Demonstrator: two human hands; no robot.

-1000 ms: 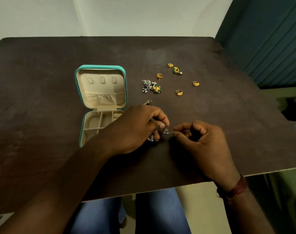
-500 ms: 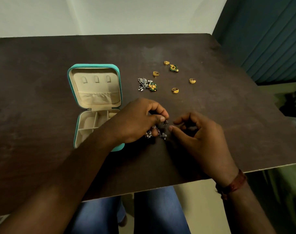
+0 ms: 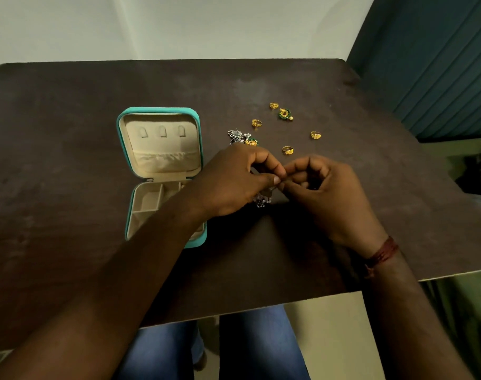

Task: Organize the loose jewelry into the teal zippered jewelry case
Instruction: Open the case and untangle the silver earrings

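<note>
Where half a second ago the two hands sat a little apart with a gap between their fingertips, the left hand (image 3: 233, 182) and the right hand (image 3: 329, 193) now meet, thumb and forefinger of each pressed together at the same spot. Both pinch the top of a silver beaded earring (image 3: 261, 200), whose cluster hangs below the left thumb, at or just above the tabletop (image 3: 69, 133); earlier the left hand held it alone. The hands have also moved toward 12 o'clock, closer to the loose pieces.

The teal jewelry case (image 3: 158, 111) lies open at 9 o'clock from the hands, its lid flat toward 12 o'clock, and the left forearm crosses its compartment tray as before. The rest of the jewelry stays where it was: a silver cluster (image 3: 236, 135) touching a green and gold earring (image 3: 251, 141) just beyond the left knuckles, four gold rings (image 3: 287, 150) scattered toward 1 o'clock, and a second green and gold earring (image 3: 285, 114) among them. A red thread band (image 3: 384, 252) circles the right wrist.
</note>
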